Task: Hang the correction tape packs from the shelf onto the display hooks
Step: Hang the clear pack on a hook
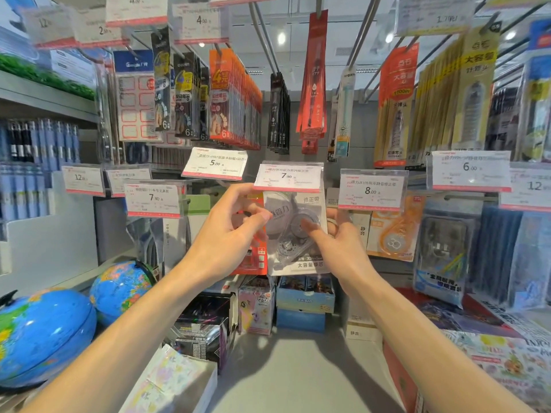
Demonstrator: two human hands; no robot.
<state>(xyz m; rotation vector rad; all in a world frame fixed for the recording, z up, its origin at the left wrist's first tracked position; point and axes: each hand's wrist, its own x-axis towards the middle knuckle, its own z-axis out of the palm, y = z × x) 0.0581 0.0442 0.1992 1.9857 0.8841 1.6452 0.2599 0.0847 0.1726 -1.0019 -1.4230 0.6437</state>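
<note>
Clear-fronted white correction tape pack (295,231), top hidden behind the 7.90 price tag (288,176), pinched between my left hand (235,231) and right hand (334,234).

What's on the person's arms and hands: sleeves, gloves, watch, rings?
Nothing worn that shows. The left hand and right hand are bare, no gloves or rings visible. Both forearms are bare to the frame edge: no sleeves, watch or bands in view.
</note>
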